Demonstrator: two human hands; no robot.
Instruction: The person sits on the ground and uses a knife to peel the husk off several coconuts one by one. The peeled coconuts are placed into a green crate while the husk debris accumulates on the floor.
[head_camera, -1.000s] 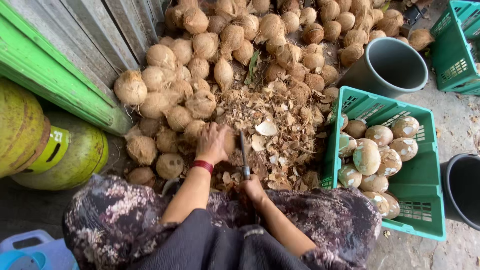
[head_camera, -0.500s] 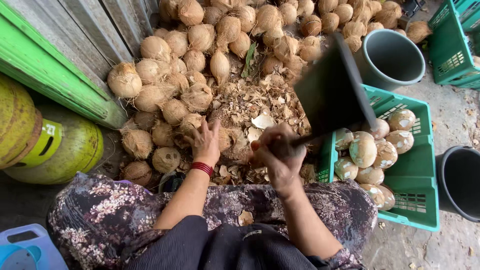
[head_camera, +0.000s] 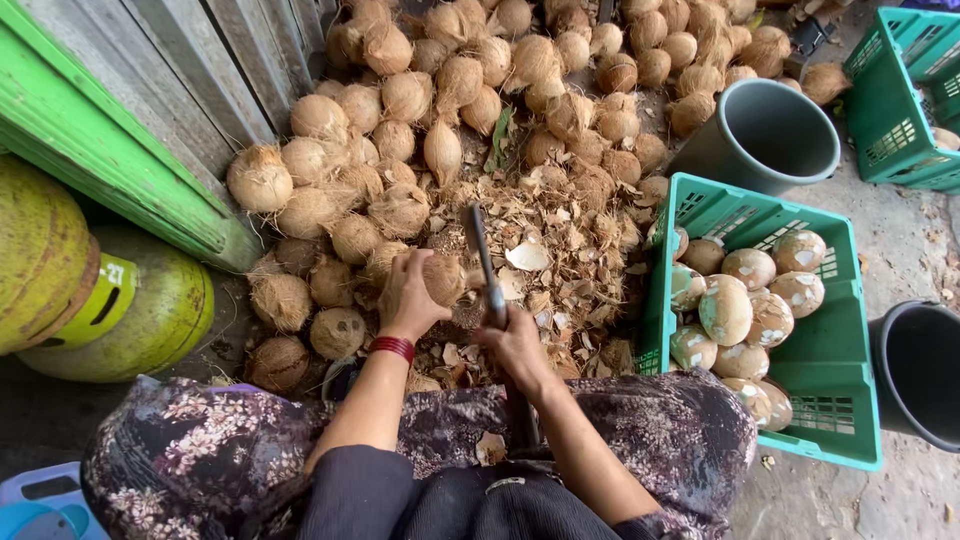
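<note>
At the far left lie two yellow-green gas cylinders (head_camera: 150, 310) on their sides below a green board (head_camera: 110, 160) and a grey plank wall (head_camera: 210, 70). To their right, a heap of brown husked coconuts (head_camera: 420, 110) spreads across the ground. At the near edge of that heap the person's left hand (head_camera: 408, 298), a red band (head_camera: 392, 347) at the wrist, has its fingers (head_camera: 412, 268) wrapped over a brown coconut (head_camera: 443, 278), pressing it down among the husk scraps (head_camera: 560, 270). Just right of it, the right hand (head_camera: 515, 345) has its fingers closed around the handle of a cleaver (head_camera: 482, 258), whose dark blade stands edge-on and touches the right side of the held coconut. The person's lap is covered by a dark flowered cloth (head_camera: 200, 460). Further right stands a green plastic crate (head_camera: 845, 400) holding pale, peeled coconuts (head_camera: 726, 308); behind it is a grey bucket (head_camera: 765, 135), then a second green crate (head_camera: 905, 90) in the top right corner, and a black bucket (head_camera: 920, 370) at the right edge.
</note>
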